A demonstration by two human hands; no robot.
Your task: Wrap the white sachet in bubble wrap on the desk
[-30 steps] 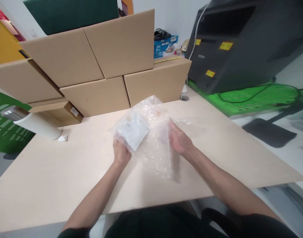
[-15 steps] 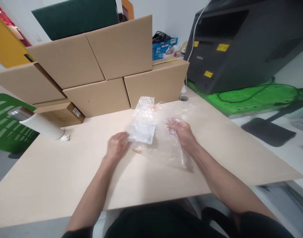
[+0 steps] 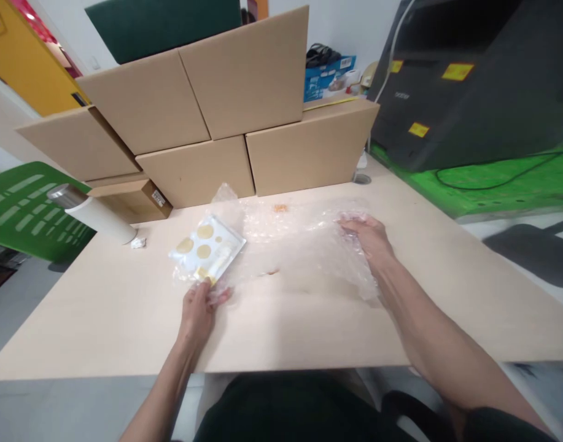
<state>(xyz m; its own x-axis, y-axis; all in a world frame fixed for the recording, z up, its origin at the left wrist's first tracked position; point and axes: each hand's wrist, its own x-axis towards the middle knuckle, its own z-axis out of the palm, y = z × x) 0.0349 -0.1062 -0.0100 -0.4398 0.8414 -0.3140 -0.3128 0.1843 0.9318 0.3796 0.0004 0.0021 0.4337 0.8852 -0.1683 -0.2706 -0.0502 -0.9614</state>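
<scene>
A clear sheet of bubble wrap is stretched across the table between my two hands. On its left part lies a flat white packet with yellowish round spots, tilted at an angle. My left hand is closed on the wrap's near left edge, its fingers at the packet's lower corner. Whether those fingers also grip the packet, I cannot tell. At the other end, my right hand grips bunched wrap. Small orange pieces of tape show on the sheet.
Behind the wrap, stacked cardboard boxes line the table's back. A white tumbler lies at the left beside a small brown box and crumpled paper. A dark printer stands on a green surface at the right.
My hands have moved apart, spreading the bubble wrap wider. The packet has shifted left and turned over, now showing its spotted face.
</scene>
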